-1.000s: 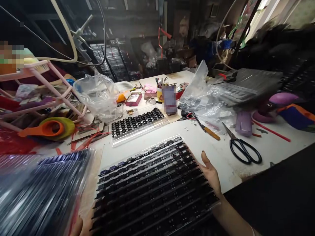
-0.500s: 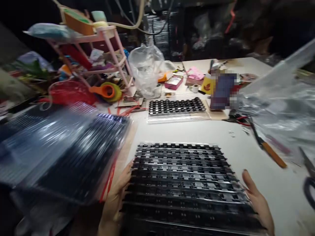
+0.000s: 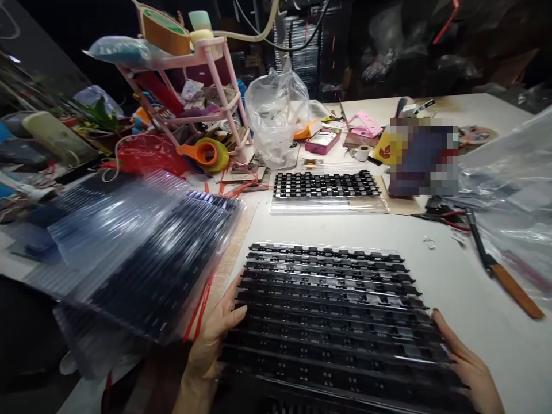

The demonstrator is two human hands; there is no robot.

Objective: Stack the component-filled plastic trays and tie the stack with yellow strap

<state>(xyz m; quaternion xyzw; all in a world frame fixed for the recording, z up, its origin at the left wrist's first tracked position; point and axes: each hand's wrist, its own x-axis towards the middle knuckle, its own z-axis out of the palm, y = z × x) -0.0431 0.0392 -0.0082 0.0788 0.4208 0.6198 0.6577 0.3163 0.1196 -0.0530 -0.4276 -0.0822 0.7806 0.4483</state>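
Note:
A clear plastic tray point(image 3: 328, 310) filled with rows of black parts lies low in front of me, between my two hands. My left hand point(image 3: 213, 339) grips its left edge, the thumb resting over the rim and the other fingers mostly hidden. At the opposite edge my right hand point(image 3: 468, 362) is closed against the side, with its fingertips out of sight. Beyond it, a second clear tray with black parts point(image 3: 325, 184) sits on the white table point(image 3: 431, 270). To the left is a stack of dark ribbed trays point(image 3: 172, 253) under clear plastic.
Orange-handled tool point(image 3: 515, 290), pliers point(image 3: 448, 213) and clear plastic sheeting point(image 3: 513, 190) are at the right. Behind stand a pink shelf rack point(image 3: 215, 86) with tape rolls, a clear bag point(image 3: 276, 121) and a purple box point(image 3: 322, 141). Red straps point(image 3: 200, 307) hang beside the stack.
My view has swung left, so the surroundings sit farther right. My left thumb now shows over the tray's rim. My right thumb, raised before, has come down against the tray's edge.

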